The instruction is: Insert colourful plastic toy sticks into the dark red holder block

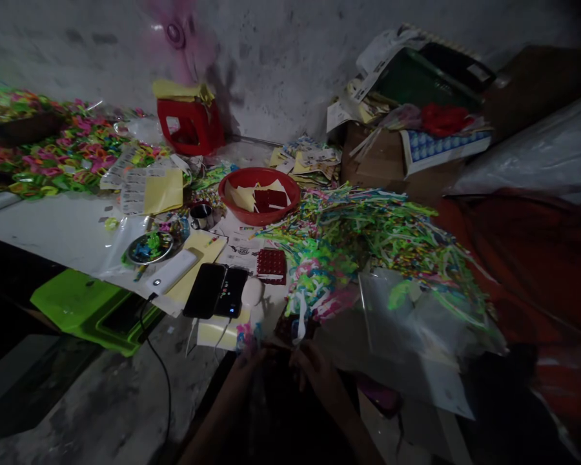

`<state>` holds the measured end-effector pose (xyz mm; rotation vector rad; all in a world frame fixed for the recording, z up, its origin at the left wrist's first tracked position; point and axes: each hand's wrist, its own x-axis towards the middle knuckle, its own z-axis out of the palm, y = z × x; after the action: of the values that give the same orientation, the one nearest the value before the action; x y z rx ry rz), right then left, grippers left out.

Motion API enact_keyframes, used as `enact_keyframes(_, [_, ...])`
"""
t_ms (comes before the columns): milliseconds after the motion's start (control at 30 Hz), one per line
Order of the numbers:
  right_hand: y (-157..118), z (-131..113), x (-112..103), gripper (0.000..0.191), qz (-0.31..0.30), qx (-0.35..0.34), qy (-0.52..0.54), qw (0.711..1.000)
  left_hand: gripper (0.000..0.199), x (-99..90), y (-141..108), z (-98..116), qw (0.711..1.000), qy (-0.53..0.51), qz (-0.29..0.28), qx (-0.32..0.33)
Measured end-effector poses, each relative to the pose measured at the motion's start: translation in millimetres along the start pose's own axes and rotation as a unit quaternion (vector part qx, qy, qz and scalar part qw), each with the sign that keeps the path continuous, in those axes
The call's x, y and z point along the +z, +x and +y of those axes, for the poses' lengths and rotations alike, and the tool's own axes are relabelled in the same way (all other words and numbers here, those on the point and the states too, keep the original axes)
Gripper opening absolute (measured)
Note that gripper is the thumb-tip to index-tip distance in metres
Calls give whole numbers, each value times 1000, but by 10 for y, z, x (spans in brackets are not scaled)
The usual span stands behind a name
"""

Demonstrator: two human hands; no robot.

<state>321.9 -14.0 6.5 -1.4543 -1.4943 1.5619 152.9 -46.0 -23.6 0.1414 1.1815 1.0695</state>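
Close to my lap, at the table's near edge, are my left hand [252,363] and my right hand [314,365], a short way apart in dim light. The left fingers are closed around a bunch of small pink and blue plastic pieces [246,339], and a faint clear film seems to hang below. My right hand is pinched at the lower end of a white plastic strip [300,316] with a bluish part. Just beyond lies a heap of green, blue and pink plastic strips [314,271]. Shadow hides the fingertips in part.
A red basin [227,200] holds cards. Nearer are a dark red studded block [271,263], phones [204,290], a white power bank [174,270], a metal dish [148,259] and a cup [202,217]. Clear bags [392,323] lie right; a green stool [77,303] stands left.
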Motion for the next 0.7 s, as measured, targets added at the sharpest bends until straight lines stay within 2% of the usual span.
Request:
enact_keyframes(167, [-64, -136, -248, 22, -51, -91, -82, 991, 46, 49, 214, -274, 998, -48, 2, -41])
enact_keyframes(267, [52, -67, -414, 28, -31, -136, -95, 986, 43, 144, 288, -364, 997, -65, -6, -48])
enact_keyframes(300, [114, -34, -462, 29, -8, -120, -106, 987, 43, 173, 305, -376, 996, -68, -10, -48])
enact_keyframes(400, [315, 33, -542, 32, 61, -14, -148, 987, 47, 234, 347, -380, 996, -69, -18, -47])
enact_keyframes(467, [435, 46, -532, 31, 84, 18, -161, 983, 53, 252, 368, -374, 996, -66, -24, -49])
enact_keyframes(700, [721, 205, -420, 38, 90, -48, -144, 984, 56, 169, 345, -359, 996, -70, -37, -36])
